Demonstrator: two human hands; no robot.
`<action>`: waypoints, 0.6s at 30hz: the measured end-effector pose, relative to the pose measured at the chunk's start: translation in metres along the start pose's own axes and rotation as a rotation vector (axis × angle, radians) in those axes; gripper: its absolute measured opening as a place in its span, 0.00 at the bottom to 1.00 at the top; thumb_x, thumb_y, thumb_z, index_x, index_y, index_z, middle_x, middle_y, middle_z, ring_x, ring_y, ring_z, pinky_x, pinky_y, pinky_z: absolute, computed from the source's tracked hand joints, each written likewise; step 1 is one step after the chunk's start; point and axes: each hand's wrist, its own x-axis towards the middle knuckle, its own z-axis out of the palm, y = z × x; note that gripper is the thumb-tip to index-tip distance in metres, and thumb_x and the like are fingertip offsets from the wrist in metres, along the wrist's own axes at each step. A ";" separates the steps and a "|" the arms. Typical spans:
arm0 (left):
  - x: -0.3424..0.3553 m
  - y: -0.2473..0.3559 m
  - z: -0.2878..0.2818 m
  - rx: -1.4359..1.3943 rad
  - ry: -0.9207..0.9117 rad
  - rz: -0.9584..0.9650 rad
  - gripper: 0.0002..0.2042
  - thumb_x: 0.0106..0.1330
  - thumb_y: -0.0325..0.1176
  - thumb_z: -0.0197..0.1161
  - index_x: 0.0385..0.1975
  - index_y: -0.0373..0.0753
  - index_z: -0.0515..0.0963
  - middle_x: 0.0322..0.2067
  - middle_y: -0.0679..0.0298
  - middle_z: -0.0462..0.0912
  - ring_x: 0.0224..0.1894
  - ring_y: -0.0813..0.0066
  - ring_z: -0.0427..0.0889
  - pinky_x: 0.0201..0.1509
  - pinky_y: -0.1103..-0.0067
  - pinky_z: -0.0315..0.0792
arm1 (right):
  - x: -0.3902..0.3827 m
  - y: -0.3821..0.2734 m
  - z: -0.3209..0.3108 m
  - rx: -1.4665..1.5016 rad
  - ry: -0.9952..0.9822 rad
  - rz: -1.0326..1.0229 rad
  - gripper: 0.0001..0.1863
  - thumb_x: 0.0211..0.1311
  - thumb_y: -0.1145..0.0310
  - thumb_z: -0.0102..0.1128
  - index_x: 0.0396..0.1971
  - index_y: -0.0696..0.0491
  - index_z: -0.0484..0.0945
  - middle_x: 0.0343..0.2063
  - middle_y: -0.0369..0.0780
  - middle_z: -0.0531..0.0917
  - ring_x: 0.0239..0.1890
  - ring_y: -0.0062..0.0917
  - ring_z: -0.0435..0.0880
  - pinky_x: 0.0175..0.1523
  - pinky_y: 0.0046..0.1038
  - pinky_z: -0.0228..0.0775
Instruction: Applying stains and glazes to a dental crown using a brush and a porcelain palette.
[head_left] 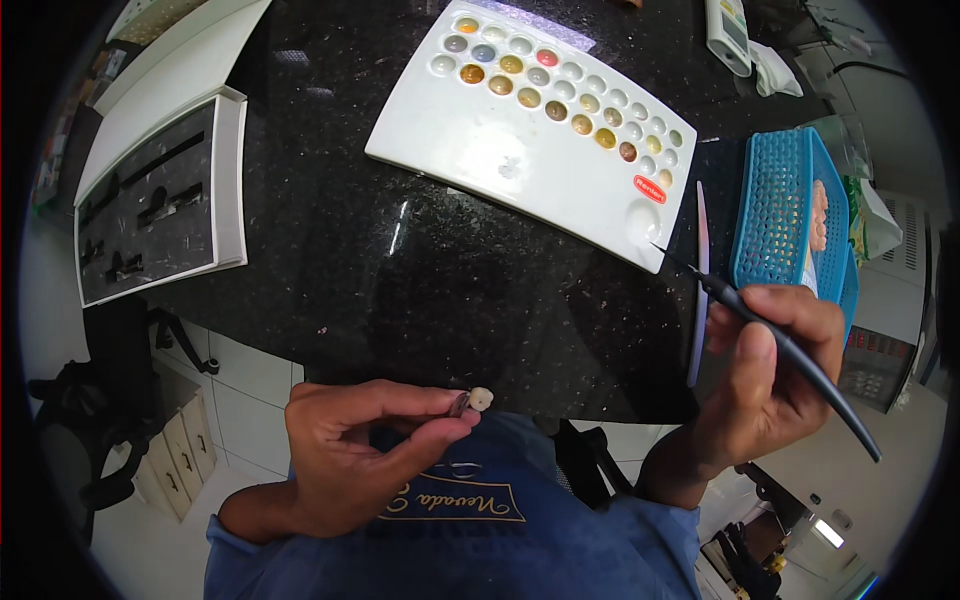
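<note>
Before me extends a dark, speckled, glossy tabletop (330,265), its surface streaked by reflected light. To my near left, pale floor tiles (245,365) with dark joints adjoin a cream drawer cabinet (180,448) and a black chair (75,420); to my near right glows a bright rectangular light (828,533).
</note>
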 end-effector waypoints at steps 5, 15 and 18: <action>0.001 -0.002 0.000 -0.022 -0.011 0.011 0.07 0.53 0.13 0.61 0.31 0.26 0.77 0.30 0.50 0.82 0.36 0.64 0.83 0.40 0.78 0.80 | 0.002 0.002 -0.001 -0.059 -0.046 0.060 0.08 0.49 0.75 0.57 0.26 0.65 0.73 0.20 0.43 0.77 0.20 0.21 0.76 0.28 0.18 0.70; 0.004 0.000 -0.001 -0.005 -0.023 0.015 0.07 0.51 0.13 0.62 0.30 0.26 0.77 0.29 0.49 0.82 0.35 0.64 0.84 0.39 0.77 0.81 | 0.003 0.004 0.001 -0.078 -0.057 0.071 0.08 0.49 0.76 0.56 0.26 0.66 0.73 0.20 0.44 0.77 0.20 0.21 0.76 0.28 0.17 0.71; 0.003 0.001 -0.001 -0.011 -0.014 0.009 0.07 0.51 0.13 0.62 0.30 0.26 0.77 0.29 0.49 0.82 0.35 0.63 0.84 0.40 0.76 0.81 | 0.003 0.004 0.001 -0.097 -0.079 0.053 0.07 0.49 0.76 0.55 0.26 0.66 0.73 0.21 0.44 0.76 0.20 0.21 0.76 0.27 0.17 0.71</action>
